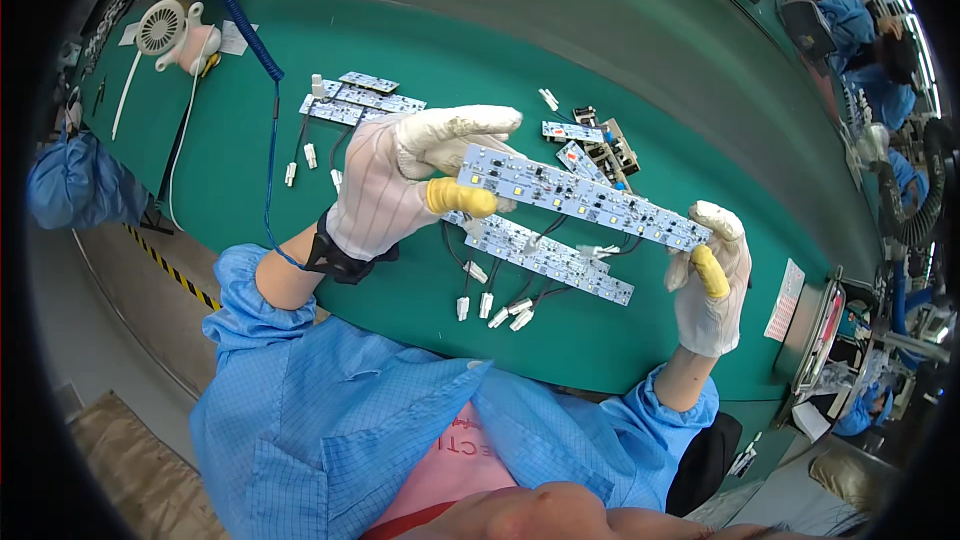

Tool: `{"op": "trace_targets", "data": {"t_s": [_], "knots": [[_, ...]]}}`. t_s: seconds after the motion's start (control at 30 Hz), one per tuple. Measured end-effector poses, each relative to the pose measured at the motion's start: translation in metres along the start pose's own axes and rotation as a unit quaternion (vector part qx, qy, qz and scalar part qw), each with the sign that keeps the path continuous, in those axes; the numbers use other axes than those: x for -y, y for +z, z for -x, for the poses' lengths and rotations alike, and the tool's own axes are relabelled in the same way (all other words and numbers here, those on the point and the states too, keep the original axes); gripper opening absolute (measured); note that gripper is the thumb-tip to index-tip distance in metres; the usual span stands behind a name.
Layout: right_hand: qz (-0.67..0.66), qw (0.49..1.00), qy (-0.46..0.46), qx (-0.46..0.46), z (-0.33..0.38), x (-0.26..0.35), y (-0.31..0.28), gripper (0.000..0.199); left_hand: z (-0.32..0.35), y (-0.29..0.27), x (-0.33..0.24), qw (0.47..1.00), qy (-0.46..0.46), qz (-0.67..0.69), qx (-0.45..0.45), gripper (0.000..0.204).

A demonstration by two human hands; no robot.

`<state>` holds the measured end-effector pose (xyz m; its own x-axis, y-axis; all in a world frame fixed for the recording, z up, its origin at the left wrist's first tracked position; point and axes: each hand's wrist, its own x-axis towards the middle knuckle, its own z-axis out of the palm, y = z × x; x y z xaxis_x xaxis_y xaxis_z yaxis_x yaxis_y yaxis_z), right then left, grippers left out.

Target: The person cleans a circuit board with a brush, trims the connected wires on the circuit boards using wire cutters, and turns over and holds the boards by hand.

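Observation:
A long white LED circuit board [580, 198] is held up slantwise above the bench between both gloved hands. My left hand [410, 165], in a striped white glove with a yellow thumb cover, pinches its left end. At the right end, my right hand [715, 275] grips the board between a yellow-covered thumb and the fingers. Below it on the bench lie more LED boards [560, 258], with black leads ending in white connectors [487, 306]. A black wrist strap [335, 258] circles my left wrist.
Behind my left hand lies another group of LED boards [390, 100]. At the back are smaller boards and metal-cased parts [612, 148]. A white fan [163, 30] stands at the far left; a coiled blue cord [235, 15] hangs down beside it. People in blue work at right.

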<state>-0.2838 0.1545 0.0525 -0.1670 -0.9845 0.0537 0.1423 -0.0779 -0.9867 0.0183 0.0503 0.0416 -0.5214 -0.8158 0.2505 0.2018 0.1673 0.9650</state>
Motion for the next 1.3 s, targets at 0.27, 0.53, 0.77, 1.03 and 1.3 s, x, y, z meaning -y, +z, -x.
{"op": "trace_targets", "data": {"t_s": [0.27, 0.53, 0.77, 1.03, 1.3], "knots": [[-0.015, 1.0, -0.002, -0.001, -0.0004, 0.0047, 0.0036, 0.045, 0.0036, -0.0106, 0.0066, 0.988, -0.002, -0.154, 0.025, 0.054], [-0.001, 1.0, 0.017, -0.017, 0.0003, 0.0084, 0.005, 0.046, 0.0019, -0.0073, 0.0013, 0.991, -0.034, -0.123, 0.038, 0.055], [-0.015, 1.0, 0.004, -0.015, 0.0012, 0.0091, 0.0051, 0.045, 0.0018, -0.0066, 0.001, 0.993, -0.026, -0.111, 0.04, 0.054], [-0.002, 0.999, -0.014, -0.037, 0.0003, 0.0083, 0.0072, 0.045, 0.0052, -0.009, 0.0054, 0.987, -0.012, -0.159, 0.029, 0.055], [-0.037, 0.999, 0.002, 0.012, 0.0008, 0.008, 0.0013, 0.042, 0.0014, -0.0054, -0.0006, 0.984, -0.002, -0.179, 0.017, 0.058]]}}
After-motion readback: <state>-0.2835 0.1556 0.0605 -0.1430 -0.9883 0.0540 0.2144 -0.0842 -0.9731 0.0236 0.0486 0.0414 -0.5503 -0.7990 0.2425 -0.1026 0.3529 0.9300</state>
